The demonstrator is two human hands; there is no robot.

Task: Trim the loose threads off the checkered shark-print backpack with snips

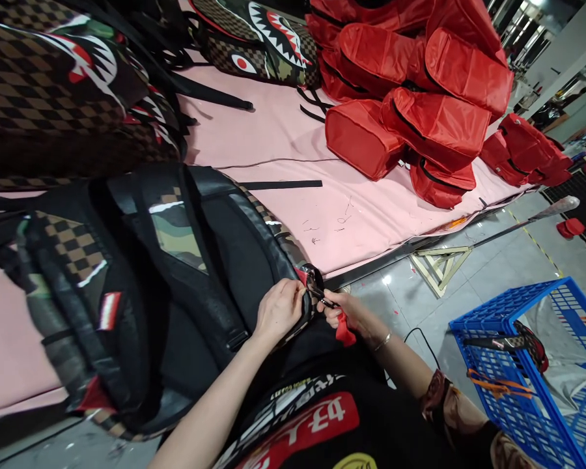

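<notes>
A black, brown-checked and camouflage backpack [224, 228] lies with its straps up on the pink-covered table, its near corner hanging over the edge. My left hand [280, 309] is closed, pinching that corner by its edge. Close beside it, my right hand [339, 309] is wrapped round what look like small dark thread snips [318, 294], pointed at the same corner. A strip of red cloth [344, 331] hangs from the right hand. The fingertips and the bit of edge between them are partly hidden.
Shark-mouth checked bags [53, 98] are piled at the far left, another [268, 45] behind. Red bags [430, 124] are heaped at the back right. A black strap [288, 185] and loose threads lie on the pink cover [264, 130]. On the floor at right stands a blue crate [488, 312].
</notes>
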